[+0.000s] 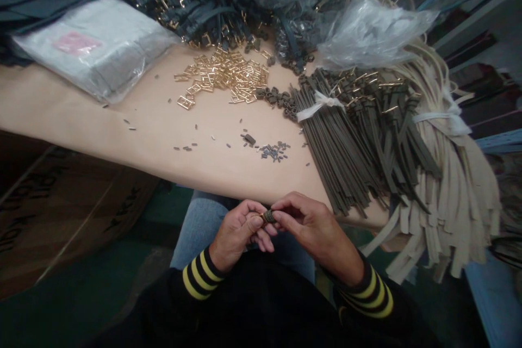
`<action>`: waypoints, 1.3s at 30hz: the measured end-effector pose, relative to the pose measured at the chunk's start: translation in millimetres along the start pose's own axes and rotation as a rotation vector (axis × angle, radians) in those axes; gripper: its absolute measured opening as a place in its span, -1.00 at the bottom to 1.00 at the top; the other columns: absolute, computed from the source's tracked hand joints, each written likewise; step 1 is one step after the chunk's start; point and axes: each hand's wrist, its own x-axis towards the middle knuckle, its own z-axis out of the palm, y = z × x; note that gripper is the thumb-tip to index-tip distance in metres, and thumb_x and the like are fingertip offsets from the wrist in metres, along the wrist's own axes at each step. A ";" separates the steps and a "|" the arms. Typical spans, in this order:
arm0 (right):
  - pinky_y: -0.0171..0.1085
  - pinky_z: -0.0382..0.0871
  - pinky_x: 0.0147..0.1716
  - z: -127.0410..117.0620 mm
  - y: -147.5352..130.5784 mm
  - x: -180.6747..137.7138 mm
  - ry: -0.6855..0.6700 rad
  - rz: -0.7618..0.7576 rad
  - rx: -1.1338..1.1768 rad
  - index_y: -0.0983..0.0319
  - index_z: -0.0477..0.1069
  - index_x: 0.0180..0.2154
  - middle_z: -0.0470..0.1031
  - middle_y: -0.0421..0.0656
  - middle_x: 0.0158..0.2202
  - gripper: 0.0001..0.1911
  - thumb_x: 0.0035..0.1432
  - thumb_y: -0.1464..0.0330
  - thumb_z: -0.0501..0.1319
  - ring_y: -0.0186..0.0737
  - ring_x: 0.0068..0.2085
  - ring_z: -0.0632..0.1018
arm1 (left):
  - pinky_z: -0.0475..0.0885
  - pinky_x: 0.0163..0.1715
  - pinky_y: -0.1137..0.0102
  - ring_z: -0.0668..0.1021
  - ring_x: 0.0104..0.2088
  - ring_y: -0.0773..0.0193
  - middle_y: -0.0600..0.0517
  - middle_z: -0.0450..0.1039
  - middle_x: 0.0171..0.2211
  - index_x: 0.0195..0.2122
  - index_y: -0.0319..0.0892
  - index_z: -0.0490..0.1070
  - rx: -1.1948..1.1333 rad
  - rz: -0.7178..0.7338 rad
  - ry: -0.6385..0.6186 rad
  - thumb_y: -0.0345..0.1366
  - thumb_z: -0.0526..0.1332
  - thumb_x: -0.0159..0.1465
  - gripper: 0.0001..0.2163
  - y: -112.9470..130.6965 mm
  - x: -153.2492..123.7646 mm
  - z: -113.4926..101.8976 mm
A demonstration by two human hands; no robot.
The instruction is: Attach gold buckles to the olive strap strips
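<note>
Over my lap, just off the table's front edge, both hands meet at a small dark olive strap loop (269, 216) with a bit of gold metal at its left side. My left hand (243, 227) pinches the gold side between thumb and forefinger, its other fingers curled below. The fingertips of my right hand (312, 223) grip the loop's right side. Fingers hide much of the piece, so its exact shape cannot be made out. Beyond the hands, a small heap of short metal pins (274, 151) lies on the table, with a dark loose piece (248, 140) beside it.
Gold buckles (228, 73) are piled mid-table near dark loops (281, 100). A tied bundle of olive straps (334, 147) and beige straps (444, 190) hang over the right edge. A plastic-wrapped packet (98, 46) lies left; dark buckled straps (204, 5) fill the back. A carton (81, 217) stands lower left.
</note>
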 end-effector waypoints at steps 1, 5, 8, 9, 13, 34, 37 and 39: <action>-0.37 0.32 -0.45 1.6 0.9 0.6 0.005 0.003 -0.016 0.27 0.37 -0.42 0.41 -0.17 -0.47 -0.93 0.02 0.47 0.11 -0.33 -0.43 0.45 | 0.37 -0.70 0.58 0.52 -0.66 0.37 0.07 0.48 -0.56 -0.31 -0.23 0.20 0.001 0.011 -0.008 -0.21 0.21 0.07 -0.74 -0.4 -0.1 -1.0; -0.39 0.29 -0.50 8.6 -1.0 3.4 0.028 -0.017 -0.100 0.28 0.34 -0.46 0.40 -0.17 -0.50 -0.93 0.01 0.49 0.10 -0.34 -0.46 0.43 | 0.39 -0.69 0.57 0.53 -0.65 0.35 0.09 0.47 -0.56 -0.22 -0.20 0.17 0.028 0.031 -0.029 -0.23 0.21 0.08 -0.71 -0.4 -1.1 -3.0; -0.41 0.28 -0.53 6.3 -5.5 4.5 -0.006 -0.039 -0.098 0.28 0.34 -0.45 0.40 -0.19 -0.52 -0.94 0.01 0.49 0.12 -0.37 -0.50 0.42 | 0.40 -0.68 0.57 0.53 -0.65 0.36 0.08 0.47 -0.57 -0.25 -0.23 0.22 0.023 0.033 -0.025 -0.23 0.21 0.08 -0.73 0.5 -1.6 -3.5; -0.41 0.28 -0.53 2.9 -6.4 4.4 -0.008 -0.049 -0.086 0.28 0.35 -0.44 0.40 -0.20 -0.53 -0.96 0.01 0.47 0.13 -0.37 -0.50 0.42 | 0.40 -0.67 0.57 0.52 -0.65 0.36 0.07 0.48 -0.57 -0.27 -0.23 0.23 0.012 0.032 -0.013 -0.24 0.21 0.08 -0.75 0.8 -1.4 -3.7; -0.40 0.31 -0.50 -20.5 -0.6 0.0 0.216 -0.056 -0.128 0.27 0.38 -0.40 0.44 -0.17 -0.47 -0.88 0.04 0.36 0.13 -0.35 -0.48 0.44 | 0.39 -0.69 0.60 0.51 -0.67 0.40 0.07 0.48 -0.58 -0.31 -0.23 0.25 -0.056 0.015 0.024 -0.25 0.22 0.08 -0.78 1.8 0.7 -4.7; -0.43 0.16 -0.56 -7.0 30.7 -15.2 -0.381 0.100 0.013 0.30 0.26 -0.47 0.29 -0.25 -0.59 -0.71 0.12 0.22 0.00 -0.41 -0.55 0.32 | 0.38 -0.72 0.59 0.49 -0.70 0.40 0.07 0.46 -0.63 -0.36 -0.28 0.29 0.109 -0.197 0.041 -0.22 0.24 0.04 -0.76 5.7 -14.4 -6.9; -0.42 0.19 -0.53 -5.5 27.6 -18.1 -0.390 0.100 0.011 0.29 0.27 -0.46 0.32 -0.23 -0.59 -0.71 0.16 0.25 -0.05 -0.40 -0.55 0.36 | 0.37 -0.71 0.58 0.48 -0.70 0.40 0.08 0.45 -0.63 -0.35 -0.27 0.28 0.144 -0.192 0.071 -0.20 0.23 0.04 -0.75 5.1 -14.9 -4.9; -0.42 0.18 -0.53 -6.0 26.0 -19.1 -0.398 0.073 -0.036 0.29 0.26 -0.48 0.31 -0.24 -0.60 -0.71 0.17 0.28 -0.06 -0.40 -0.55 0.36 | 0.37 -0.71 0.57 0.48 -0.70 0.40 0.08 0.44 -0.64 -0.35 -0.27 0.28 0.155 -0.195 0.073 -0.19 0.23 0.04 -0.74 5.1 -15.1 -4.4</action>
